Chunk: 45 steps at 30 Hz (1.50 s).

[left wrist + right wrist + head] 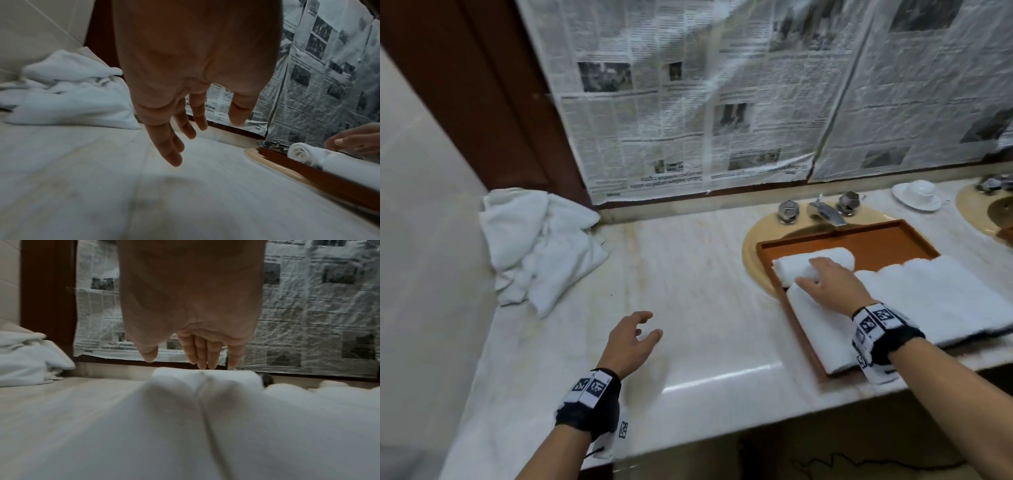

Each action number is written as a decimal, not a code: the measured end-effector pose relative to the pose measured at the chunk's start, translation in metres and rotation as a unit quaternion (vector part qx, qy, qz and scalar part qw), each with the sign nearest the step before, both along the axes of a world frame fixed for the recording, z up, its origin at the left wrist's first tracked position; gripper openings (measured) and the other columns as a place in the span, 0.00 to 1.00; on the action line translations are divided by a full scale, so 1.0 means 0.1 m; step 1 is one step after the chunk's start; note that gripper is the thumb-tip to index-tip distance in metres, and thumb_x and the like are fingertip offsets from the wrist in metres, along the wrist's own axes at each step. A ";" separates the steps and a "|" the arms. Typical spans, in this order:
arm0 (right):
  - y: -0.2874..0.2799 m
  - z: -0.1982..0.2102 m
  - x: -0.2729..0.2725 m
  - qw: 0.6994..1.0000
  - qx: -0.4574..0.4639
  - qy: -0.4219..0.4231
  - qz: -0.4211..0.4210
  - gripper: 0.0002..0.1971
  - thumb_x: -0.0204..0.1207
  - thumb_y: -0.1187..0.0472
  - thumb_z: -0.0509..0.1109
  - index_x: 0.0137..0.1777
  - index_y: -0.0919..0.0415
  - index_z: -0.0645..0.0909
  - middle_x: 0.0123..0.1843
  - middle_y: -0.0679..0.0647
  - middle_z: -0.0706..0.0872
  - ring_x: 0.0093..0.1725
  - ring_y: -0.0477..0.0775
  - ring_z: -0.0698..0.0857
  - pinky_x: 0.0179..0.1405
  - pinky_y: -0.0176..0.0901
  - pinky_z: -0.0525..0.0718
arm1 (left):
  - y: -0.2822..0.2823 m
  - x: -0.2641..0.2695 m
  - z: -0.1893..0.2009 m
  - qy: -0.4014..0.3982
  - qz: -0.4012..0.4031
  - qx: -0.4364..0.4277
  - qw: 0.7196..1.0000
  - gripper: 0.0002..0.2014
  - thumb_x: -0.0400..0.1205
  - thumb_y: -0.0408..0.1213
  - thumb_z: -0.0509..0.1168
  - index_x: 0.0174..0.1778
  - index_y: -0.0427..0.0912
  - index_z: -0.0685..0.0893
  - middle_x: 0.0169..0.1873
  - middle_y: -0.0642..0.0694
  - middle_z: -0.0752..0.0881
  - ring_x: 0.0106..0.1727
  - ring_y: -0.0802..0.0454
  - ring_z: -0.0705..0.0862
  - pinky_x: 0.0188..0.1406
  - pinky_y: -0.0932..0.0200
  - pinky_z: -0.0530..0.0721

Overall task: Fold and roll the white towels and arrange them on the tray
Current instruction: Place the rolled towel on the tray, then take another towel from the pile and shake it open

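We counted two hands, one tray, one loose heap of towels and, on the tray, at least three white rolled towels lying side by side. The brown tray point(866, 241) sat over a beige sink basin point(753, 263) at the right of the marble table point(688, 274), its near corner just reaching the table's front edge. The farthest roll point(825, 255) lay across the tray's far part, and the left wrist view showed its spiral end point(298, 151) facing the tray's left wall. A nearer roll point(818, 329) ran along that left wall, and more rolled towel point(935, 294) filled the right side, spilling past the tray's right edge. Our right hand point(832, 284) lay over the rolls where the far one met the near one, fingers point(202, 353) straight and close together, thumb apart, gripping nothing. Our left hand point(631, 342) hovered above bare marble, fingers point(170, 146) loosely spread, holding nothing. Between that hand and the tray the table lay bare, a wide stretch. The crumpled heap of unfolded towels point(541, 246) sat in the far left corner against the wall. Behind the tray stood a faucet point(825, 212) with two knobs, and a white cup on a saucer point(917, 193) farther right; newspaper point(688, 102) covered the wall above.
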State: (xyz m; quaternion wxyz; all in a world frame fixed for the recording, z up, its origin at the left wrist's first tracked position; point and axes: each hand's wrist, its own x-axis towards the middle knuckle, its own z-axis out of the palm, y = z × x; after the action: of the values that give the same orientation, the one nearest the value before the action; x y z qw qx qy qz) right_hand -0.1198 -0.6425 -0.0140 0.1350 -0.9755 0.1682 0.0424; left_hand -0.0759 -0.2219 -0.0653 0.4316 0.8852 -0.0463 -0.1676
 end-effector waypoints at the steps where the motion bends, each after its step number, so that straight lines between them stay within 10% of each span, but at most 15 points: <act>1: 0.15 -0.01 0.04 1.000 0.004 -0.006 0.012 0.32 0.83 0.42 0.65 0.79 0.62 0.69 0.79 0.59 0.74 0.75 0.61 0.75 0.72 0.55 0.73 | 0.10 0.00 -0.01 0.001 0.005 0.002 1.000 0.22 0.82 0.46 0.71 0.72 0.51 0.79 0.69 0.49 0.80 0.62 0.51 0.81 0.55 0.60 0.76; 19: 2.75 -0.14 1.33 0.940 0.081 -0.060 0.325 0.37 0.84 0.36 0.59 0.84 0.60 0.63 0.84 0.55 0.67 0.82 0.55 0.67 0.79 0.46 0.65 | 1.16 0.70 0.25 -0.065 0.119 0.075 0.988 0.28 0.82 0.48 0.70 0.78 0.48 0.74 0.71 0.49 0.77 0.70 0.49 0.77 0.71 0.51 0.76; 37: 4.13 -0.30 2.99 0.938 0.079 -0.027 0.335 0.34 0.84 0.42 0.62 0.83 0.62 0.62 0.83 0.58 0.66 0.81 0.58 0.67 0.73 0.50 0.71 | 2.07 2.43 0.07 -0.159 0.216 0.185 0.946 0.38 0.76 0.46 0.73 0.82 0.44 0.66 0.80 0.39 0.62 0.78 0.36 0.63 0.79 0.44 0.65; 45: 4.24 -0.51 3.17 0.938 0.110 0.006 0.329 0.33 0.83 0.44 0.65 0.81 0.61 0.64 0.80 0.56 0.68 0.77 0.59 0.70 0.67 0.57 0.78 | 2.04 2.68 0.05 -0.124 0.295 0.031 0.947 0.39 0.73 0.45 0.79 0.78 0.45 0.68 0.65 0.38 0.79 0.65 0.39 0.79 0.64 0.52 0.76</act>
State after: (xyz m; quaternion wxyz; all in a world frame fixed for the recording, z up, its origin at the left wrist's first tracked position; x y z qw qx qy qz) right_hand 0.1976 -0.2181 -0.0646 0.2194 -0.9551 -0.1668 0.1090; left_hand 0.1925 -0.0184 -0.0604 0.4250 0.8860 0.1688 0.0766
